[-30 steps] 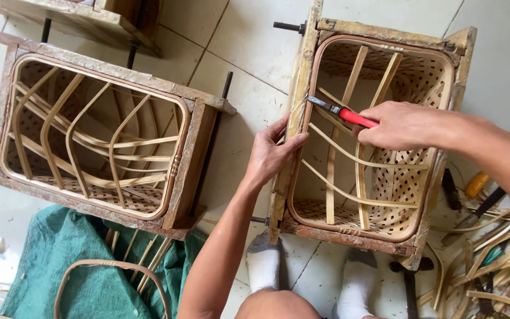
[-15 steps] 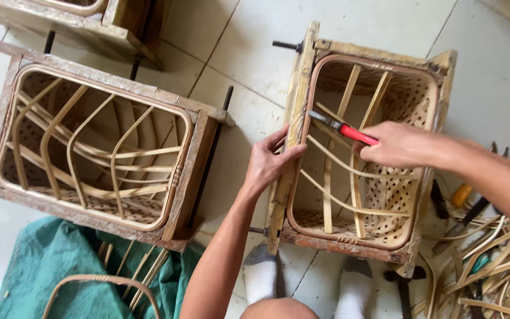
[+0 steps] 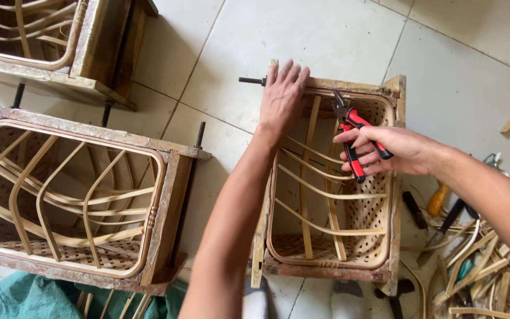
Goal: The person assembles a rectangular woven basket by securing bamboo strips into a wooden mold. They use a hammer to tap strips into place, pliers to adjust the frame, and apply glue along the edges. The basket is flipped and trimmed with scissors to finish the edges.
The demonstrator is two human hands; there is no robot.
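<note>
A wooden mould frame [image 3: 391,177] with a woven bamboo basket inside it stands on the tiled floor in front of me. My left hand [image 3: 283,94] lies flat, fingers spread, on the frame's far left corner. My right hand [image 3: 385,150] grips red-handled pliers [image 3: 349,133] over the basket's opening, their jaws pointing at the far rim near a vertical bamboo strip [image 3: 309,171]. Curved bamboo strips cross the opening.
A second, larger frame with a bamboo basket [image 3: 72,195] lies at the left, a third one [image 3: 48,41] behind it. Loose bamboo strips and hand tools [image 3: 473,260] pile up at the right. A green cloth [image 3: 25,298] lies at the bottom left.
My left hand has moved from the frame's left side up to its far corner. My right hand with the pliers has shifted toward the far rim. The view has tilted closer.
</note>
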